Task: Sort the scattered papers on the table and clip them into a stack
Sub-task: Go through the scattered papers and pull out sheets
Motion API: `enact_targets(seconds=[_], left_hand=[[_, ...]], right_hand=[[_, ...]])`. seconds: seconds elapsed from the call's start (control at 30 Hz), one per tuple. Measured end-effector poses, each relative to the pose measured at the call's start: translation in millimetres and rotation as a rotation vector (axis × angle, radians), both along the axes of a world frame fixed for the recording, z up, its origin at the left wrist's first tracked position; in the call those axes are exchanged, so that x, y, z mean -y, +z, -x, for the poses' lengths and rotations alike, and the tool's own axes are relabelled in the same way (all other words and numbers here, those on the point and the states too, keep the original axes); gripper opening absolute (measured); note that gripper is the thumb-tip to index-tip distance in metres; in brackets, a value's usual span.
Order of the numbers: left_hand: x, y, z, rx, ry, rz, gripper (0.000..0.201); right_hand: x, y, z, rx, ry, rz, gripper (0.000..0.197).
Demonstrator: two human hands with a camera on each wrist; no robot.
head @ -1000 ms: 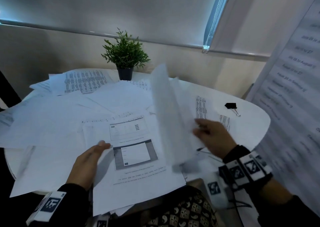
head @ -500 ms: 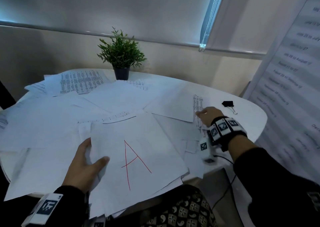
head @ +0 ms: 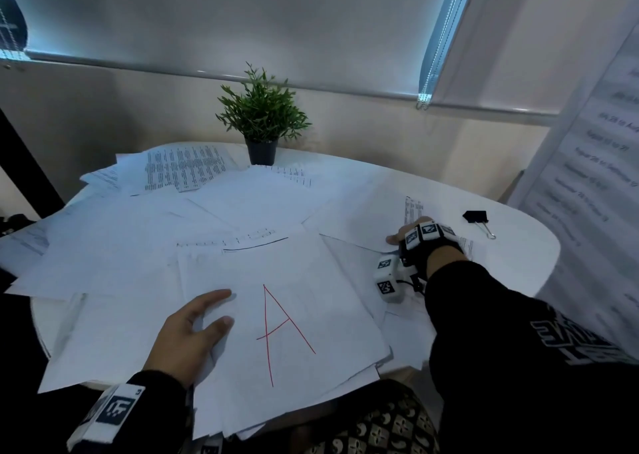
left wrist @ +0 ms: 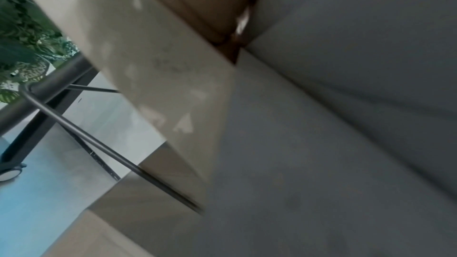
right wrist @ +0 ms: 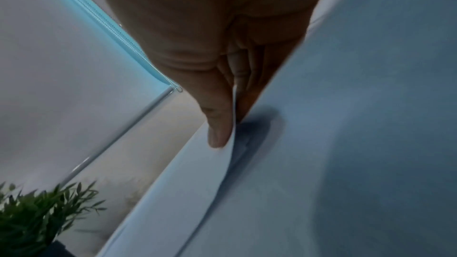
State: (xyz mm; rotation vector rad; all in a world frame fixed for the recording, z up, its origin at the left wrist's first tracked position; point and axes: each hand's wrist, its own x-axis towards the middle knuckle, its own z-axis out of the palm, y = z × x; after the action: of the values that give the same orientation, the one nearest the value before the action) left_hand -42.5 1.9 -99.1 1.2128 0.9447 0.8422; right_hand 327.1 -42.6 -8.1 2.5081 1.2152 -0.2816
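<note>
White printed papers (head: 242, 208) lie scattered over a round white table (head: 518, 256). Near me lies a rough stack topped by a sheet with a red letter A (head: 287, 329). My left hand (head: 207, 312) rests on that sheet's left edge, thumb and forefinger on top, the other fingers hidden. My right hand (head: 403, 234) reaches to a sheet (head: 366, 211) on the right side. In the right wrist view the thumb (right wrist: 217, 134) pinches that sheet's raised edge (right wrist: 210, 173) against the fingers below. A black binder clip (head: 477, 218) lies beyond the right hand.
A small potted plant (head: 262, 121) stands at the back of the table, against the wall. A printed banner (head: 587, 177) hangs at the right. The stack overhangs the table's near edge above my lap. The left wrist view is blurred: paper, table legs (left wrist: 61, 89), floor.
The sheet my right hand was turning over now lies on the stack, its red A up. The right hand went right and pinched another sheet. The left hand shifted onto the A sheet.
</note>
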Motion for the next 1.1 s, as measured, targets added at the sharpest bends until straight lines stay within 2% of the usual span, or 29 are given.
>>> enact_targets(seconds=[0.17,0.27,0.37,0.47,0.5,0.53,0.63,0.73,0.8,0.83,0.87,0.9,0.93,1.0,1.03,1.1], left_hand=[[2.3,3.3,-2.2,0.038,0.002,0.037,0.027],[0.6,2.5,-0.8,0.048,-0.005,0.055,0.027],[-1.6,0.8,-1.8,0.056,-0.001,0.089,0.028],[-2.2,0.4,-2.4,0.064,0.018,0.109,0.03],[-2.1,0.9,-3.1,0.055,0.028,0.106,0.031],[-2.1,1.5,-3.5,0.047,0.037,0.104,0.031],[2.6,7.5,-3.8,0.011,0.048,0.092,0.03],[1.7,9.5,-4.6,-0.031,0.062,0.098,0.029],[-0.6,13.3,-4.0,0.029,0.1,0.157,0.011],[-1.5,15.9,-3.6,0.048,0.101,0.192,0.019],[-1.7,17.6,-3.1,0.073,0.076,0.216,0.038],[-1.7,19.5,-2.7,0.089,0.05,0.234,0.051],[-1.5,20.9,-2.7,0.098,0.039,0.258,0.053],[1.0,23.0,-4.4,0.091,0.035,0.276,0.038],[2.7,22.3,-4.0,0.024,0.045,0.213,0.029],[3.9,20.1,-3.3,-0.118,0.082,0.058,0.016]], right_hand=[[30.7,7.9,-17.2,-0.118,-0.11,-0.232,0.038],[46.7,15.6,-28.7,-0.075,-0.129,-0.254,0.04],[54.1,37.0,-36.6,-0.066,-0.222,-0.325,0.03],[64.9,79.5,-22.9,-0.077,-0.307,-0.754,0.027],[68.2,92.8,-7.1,-0.073,-0.247,-0.863,0.027],[70.4,103.6,17.5,0.004,-0.14,-0.892,0.027],[74.0,107.3,105.5,0.125,0.227,-0.753,0.027],[77.4,76.9,199.0,0.019,0.5,-0.521,0.022],[81.4,52.5,247.3,0.008,0.591,-0.389,0.014],[82.4,45.8,263.3,-0.017,0.588,-0.282,0.018],[81.2,34.7,273.4,-0.03,0.566,-0.206,0.026],[77.4,27.5,277.8,-0.039,0.55,-0.209,0.032],[77.1,20.3,280.9,-0.043,0.569,-0.217,0.035],[79.3,16.7,288.4,-0.025,0.645,-0.154,0.034],[79.2,11.9,290.4,-0.055,0.718,-0.169,0.034],[82.8,11.7,290.9,-0.234,0.787,-0.253,0.034]])
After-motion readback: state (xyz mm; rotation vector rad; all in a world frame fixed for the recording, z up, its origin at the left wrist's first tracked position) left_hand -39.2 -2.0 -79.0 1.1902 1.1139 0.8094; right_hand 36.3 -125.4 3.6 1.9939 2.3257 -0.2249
